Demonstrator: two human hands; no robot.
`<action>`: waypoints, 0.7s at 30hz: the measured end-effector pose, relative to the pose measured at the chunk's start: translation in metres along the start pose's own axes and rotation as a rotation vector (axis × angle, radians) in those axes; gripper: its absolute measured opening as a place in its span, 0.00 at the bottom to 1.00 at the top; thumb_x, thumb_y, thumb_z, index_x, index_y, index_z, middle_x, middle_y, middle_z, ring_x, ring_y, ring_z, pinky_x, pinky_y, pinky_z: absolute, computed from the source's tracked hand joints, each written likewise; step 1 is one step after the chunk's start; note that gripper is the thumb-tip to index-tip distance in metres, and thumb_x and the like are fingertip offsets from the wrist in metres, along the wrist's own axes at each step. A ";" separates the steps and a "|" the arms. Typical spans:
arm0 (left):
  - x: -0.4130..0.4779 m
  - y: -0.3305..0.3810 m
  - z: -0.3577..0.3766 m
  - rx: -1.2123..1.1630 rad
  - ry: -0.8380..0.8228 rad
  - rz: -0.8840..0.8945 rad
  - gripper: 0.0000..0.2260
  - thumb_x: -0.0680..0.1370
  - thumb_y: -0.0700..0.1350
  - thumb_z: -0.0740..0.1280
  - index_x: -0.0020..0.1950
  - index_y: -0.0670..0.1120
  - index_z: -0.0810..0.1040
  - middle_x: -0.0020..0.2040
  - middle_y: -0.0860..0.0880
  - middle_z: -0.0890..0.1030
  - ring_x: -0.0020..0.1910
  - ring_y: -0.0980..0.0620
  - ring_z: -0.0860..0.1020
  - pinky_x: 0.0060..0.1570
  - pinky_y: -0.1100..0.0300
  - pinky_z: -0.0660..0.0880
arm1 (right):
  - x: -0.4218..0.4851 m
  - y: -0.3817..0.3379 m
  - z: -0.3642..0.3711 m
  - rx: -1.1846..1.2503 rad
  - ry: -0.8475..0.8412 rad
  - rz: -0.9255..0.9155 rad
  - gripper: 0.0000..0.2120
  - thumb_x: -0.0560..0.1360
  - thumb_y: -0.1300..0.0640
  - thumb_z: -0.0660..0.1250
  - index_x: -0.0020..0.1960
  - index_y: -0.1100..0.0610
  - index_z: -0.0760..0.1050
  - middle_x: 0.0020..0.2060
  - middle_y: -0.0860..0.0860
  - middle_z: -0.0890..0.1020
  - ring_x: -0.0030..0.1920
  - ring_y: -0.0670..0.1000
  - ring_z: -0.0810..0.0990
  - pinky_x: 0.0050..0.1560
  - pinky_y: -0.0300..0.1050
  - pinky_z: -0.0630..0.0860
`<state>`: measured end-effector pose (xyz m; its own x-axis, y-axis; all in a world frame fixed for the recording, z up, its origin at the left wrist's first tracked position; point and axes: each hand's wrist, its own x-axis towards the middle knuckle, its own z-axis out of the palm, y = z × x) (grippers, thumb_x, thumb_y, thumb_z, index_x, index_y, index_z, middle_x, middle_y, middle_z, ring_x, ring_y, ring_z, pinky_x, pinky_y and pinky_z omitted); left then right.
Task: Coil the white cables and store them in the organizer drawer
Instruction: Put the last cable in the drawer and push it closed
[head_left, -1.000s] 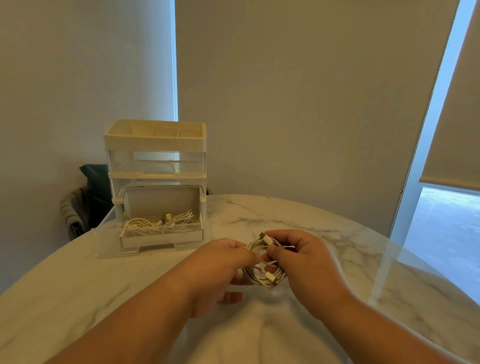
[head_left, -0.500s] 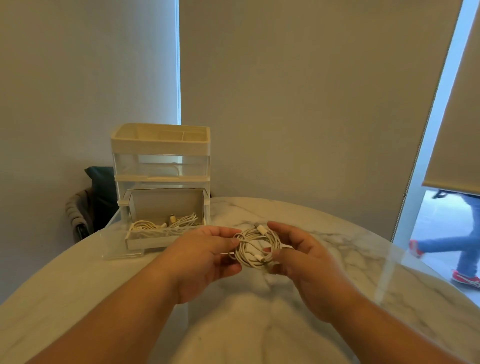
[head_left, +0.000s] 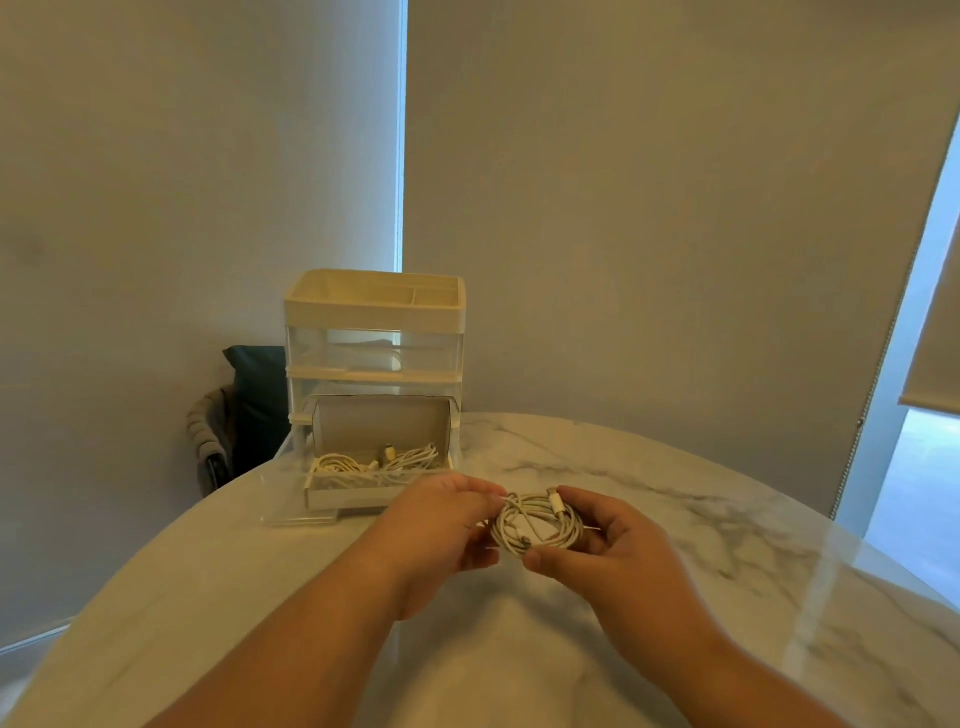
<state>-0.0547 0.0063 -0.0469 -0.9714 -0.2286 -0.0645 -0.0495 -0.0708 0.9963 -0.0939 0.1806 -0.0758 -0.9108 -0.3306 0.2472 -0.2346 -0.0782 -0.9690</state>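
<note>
Holding coiled white cable (head_left: 563, 519) with curled fingers of left hand (head_left: 441, 530) and right hand (head_left: 608, 551), above marble table (head_left: 675, 493), near pulled-out organizer drawer (head_left: 353, 499) containing more white cables (head_left: 374, 462).

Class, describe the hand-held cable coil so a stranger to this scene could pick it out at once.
Start at the round marble table, before the cream organizer with its open bottom drawer. There the left hand and right hand hold a round coil of white cable between them. Unlike the white cables lying in the drawer, it is in the hands.
</note>
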 end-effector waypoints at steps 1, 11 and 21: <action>0.001 -0.001 0.000 0.018 0.024 0.011 0.06 0.81 0.39 0.65 0.54 0.41 0.81 0.47 0.40 0.86 0.41 0.48 0.81 0.43 0.54 0.79 | 0.001 -0.001 0.003 -0.002 0.006 0.009 0.31 0.63 0.73 0.78 0.63 0.58 0.75 0.47 0.51 0.88 0.49 0.50 0.87 0.52 0.43 0.81; 0.008 0.007 -0.020 -0.071 0.232 0.041 0.07 0.81 0.37 0.64 0.52 0.41 0.82 0.48 0.39 0.85 0.46 0.45 0.83 0.46 0.53 0.82 | 0.030 -0.006 0.035 -0.274 0.034 0.004 0.32 0.63 0.57 0.83 0.65 0.55 0.78 0.49 0.46 0.87 0.50 0.44 0.85 0.58 0.44 0.79; 0.031 0.030 -0.075 0.181 0.536 0.073 0.07 0.80 0.41 0.65 0.55 0.48 0.79 0.48 0.46 0.81 0.48 0.46 0.80 0.51 0.48 0.82 | 0.074 -0.030 0.110 -0.678 -0.041 -0.081 0.22 0.69 0.39 0.75 0.56 0.48 0.74 0.45 0.43 0.79 0.44 0.43 0.78 0.39 0.39 0.72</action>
<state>-0.0690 -0.0757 -0.0238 -0.7227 -0.6905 0.0317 -0.0715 0.1203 0.9902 -0.1174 0.0550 -0.0294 -0.8711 -0.3848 0.3051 -0.4743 0.4977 -0.7262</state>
